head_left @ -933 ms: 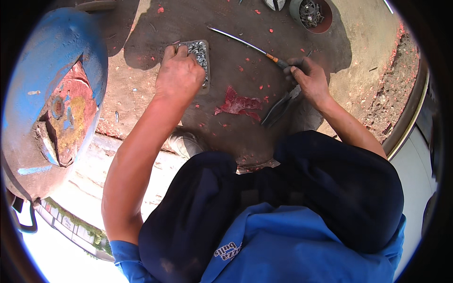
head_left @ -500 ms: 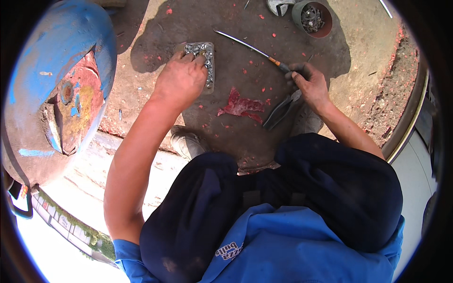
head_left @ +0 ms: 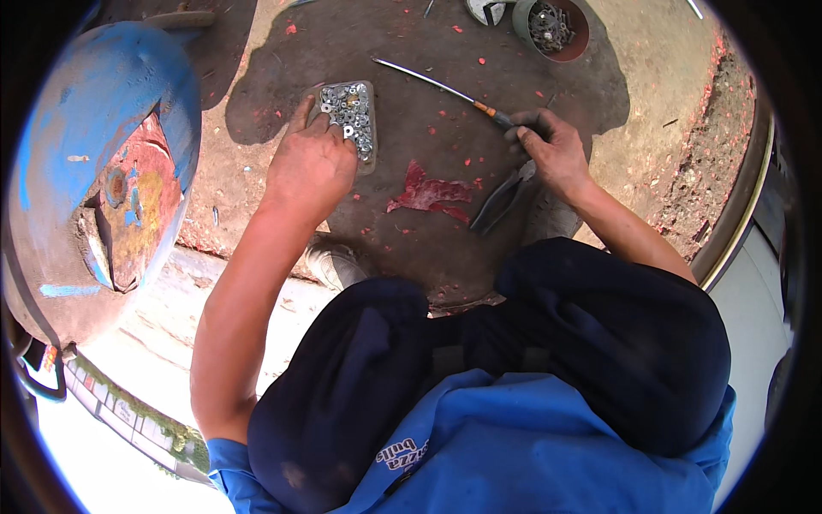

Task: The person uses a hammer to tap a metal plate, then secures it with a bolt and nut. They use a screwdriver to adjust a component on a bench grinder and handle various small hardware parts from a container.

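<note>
My left hand (head_left: 309,167) is at the lower-left side of a small clear tray (head_left: 368,111) of silvery washers (head_left: 349,107), index finger fairly straight and the others curled; what the fingertips hold is hidden. My right hand (head_left: 552,150) is closed on a long screwdriver (head_left: 491,112) with a bent-looking shaft and an orange-and-dark handle. Just below that hand lie dark-handled pliers (head_left: 492,206). A torn red scrap (head_left: 425,193) lies between my hands.
A dented blue tank-like object (head_left: 94,103) with a rusty red patch stands at left. At the top are a round can (head_left: 580,48) of small metal parts and an adjustable wrench (head_left: 486,10). Red flecks dot the dirty floor (head_left: 659,171). My knees and shoes are below.
My left hand has shifted left and slightly down, uncovering more of the washers in the tray. My right hand still grips the screwdriver, in much the same place.
</note>
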A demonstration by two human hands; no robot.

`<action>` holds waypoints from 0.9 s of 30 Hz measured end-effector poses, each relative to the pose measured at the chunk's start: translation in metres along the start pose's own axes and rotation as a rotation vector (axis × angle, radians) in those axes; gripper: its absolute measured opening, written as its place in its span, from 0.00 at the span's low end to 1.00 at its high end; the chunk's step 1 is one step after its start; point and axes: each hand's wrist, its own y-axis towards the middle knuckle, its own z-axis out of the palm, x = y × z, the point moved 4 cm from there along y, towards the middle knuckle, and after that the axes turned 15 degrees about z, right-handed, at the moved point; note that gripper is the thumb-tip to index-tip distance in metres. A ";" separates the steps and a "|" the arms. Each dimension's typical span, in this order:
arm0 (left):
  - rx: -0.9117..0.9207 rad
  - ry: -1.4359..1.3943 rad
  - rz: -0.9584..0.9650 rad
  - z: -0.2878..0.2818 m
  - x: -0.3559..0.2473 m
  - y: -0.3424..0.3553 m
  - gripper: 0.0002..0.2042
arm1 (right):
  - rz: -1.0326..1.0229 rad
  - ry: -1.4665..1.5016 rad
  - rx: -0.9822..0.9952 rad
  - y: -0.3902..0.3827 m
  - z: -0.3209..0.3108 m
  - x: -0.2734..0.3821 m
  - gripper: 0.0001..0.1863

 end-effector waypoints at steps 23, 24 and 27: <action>-0.213 -0.063 -0.056 0.003 -0.015 -0.020 0.02 | -0.056 -0.076 -0.160 0.015 -0.016 -0.009 0.15; -0.239 -0.069 -0.067 -0.002 -0.012 -0.018 0.02 | -0.112 -0.120 -0.216 0.021 -0.024 -0.005 0.17; -0.299 -0.028 -0.095 -0.023 0.006 0.003 0.03 | 0.063 0.075 -0.239 0.035 -0.048 0.004 0.22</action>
